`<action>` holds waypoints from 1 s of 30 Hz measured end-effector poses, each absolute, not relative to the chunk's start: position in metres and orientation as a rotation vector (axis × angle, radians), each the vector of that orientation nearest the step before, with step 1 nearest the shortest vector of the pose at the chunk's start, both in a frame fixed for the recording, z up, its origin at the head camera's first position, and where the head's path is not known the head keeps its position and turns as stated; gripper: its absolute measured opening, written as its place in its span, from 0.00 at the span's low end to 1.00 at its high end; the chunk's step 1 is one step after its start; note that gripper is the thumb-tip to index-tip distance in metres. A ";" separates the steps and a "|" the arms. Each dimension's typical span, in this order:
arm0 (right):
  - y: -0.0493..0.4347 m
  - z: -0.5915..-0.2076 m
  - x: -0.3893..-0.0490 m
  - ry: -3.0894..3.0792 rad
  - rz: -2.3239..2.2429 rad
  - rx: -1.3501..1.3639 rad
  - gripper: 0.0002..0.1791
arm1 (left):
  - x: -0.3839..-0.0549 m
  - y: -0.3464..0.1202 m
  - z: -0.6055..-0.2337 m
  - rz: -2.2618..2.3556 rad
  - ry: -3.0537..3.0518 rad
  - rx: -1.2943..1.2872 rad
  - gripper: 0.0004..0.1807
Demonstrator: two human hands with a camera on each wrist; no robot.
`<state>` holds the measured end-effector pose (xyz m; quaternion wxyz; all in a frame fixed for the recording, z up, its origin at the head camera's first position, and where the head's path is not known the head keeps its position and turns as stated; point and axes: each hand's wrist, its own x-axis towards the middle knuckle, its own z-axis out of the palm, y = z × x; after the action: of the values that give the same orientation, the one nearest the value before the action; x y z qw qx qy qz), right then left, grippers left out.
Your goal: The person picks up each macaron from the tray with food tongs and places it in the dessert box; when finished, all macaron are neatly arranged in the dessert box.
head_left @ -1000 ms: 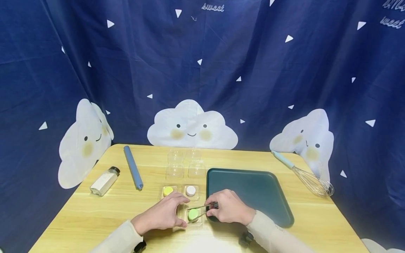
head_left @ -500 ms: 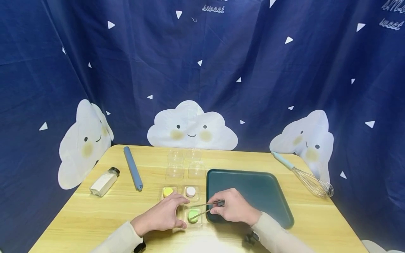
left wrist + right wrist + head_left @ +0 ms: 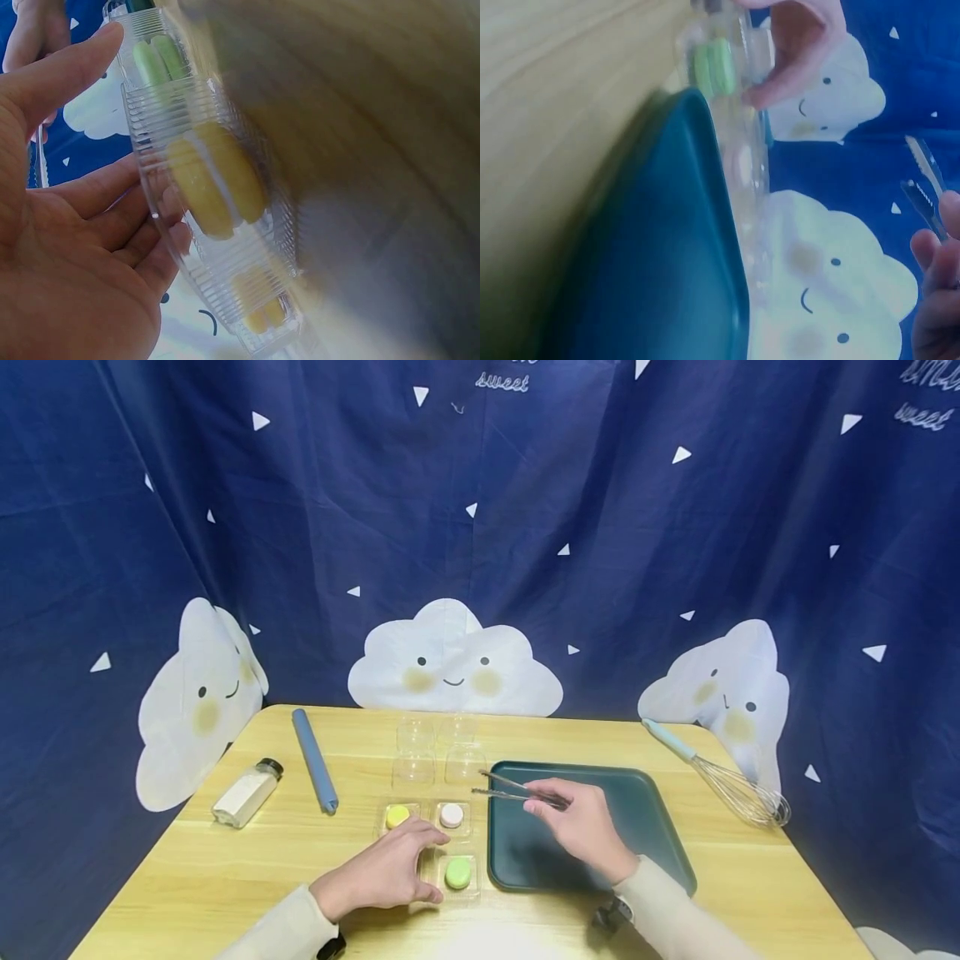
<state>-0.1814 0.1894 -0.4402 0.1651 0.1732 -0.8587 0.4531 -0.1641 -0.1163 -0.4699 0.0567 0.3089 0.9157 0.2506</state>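
Observation:
My left hand (image 3: 390, 864) arches over the near-left part of a clear plastic macaron tray (image 3: 471, 895), thumb and fingers spread along its sides to hold it. A green macaron (image 3: 458, 872), a pale pink one (image 3: 452, 815) and a yellow one (image 3: 397, 816) sit in their compartments. The left wrist view shows another yellow macaron (image 3: 217, 180), hidden under this hand from the head. Above the dark baking tray, my right hand (image 3: 581, 827) pinches metal tongs (image 3: 516, 786). Their serrated tips (image 3: 922, 196) stand apart with nothing between them.
The dark teal baking tray (image 3: 630, 835) lies right of the macarons. Behind them stand several clear cups (image 3: 414, 768). A whisk (image 3: 720, 777) rests far right; a blue rolled mat or rod (image 3: 315, 760) and a jar of white powder (image 3: 247, 793) lie left.
My right hand has drawn the tongs away from the green macaron, up and to the right over the baking tray. The green macaron remains in its compartment. My left hand has stayed put.

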 end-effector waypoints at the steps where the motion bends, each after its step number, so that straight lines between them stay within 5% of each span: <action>1: 0.191 -0.439 -0.182 -2.441 1.292 0.468 0.13 | -0.164 -0.116 -0.470 0.763 2.775 0.936 0.38; 30: 0.279 -0.423 -0.197 -2.303 1.211 0.033 0.19 | -0.162 -0.118 -0.468 0.737 2.784 0.957 0.38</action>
<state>-0.1973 0.2793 -0.4228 0.2665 0.0121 -0.8529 0.4487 -0.1615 -0.1176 -0.4680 0.0532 0.3147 0.9161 0.2425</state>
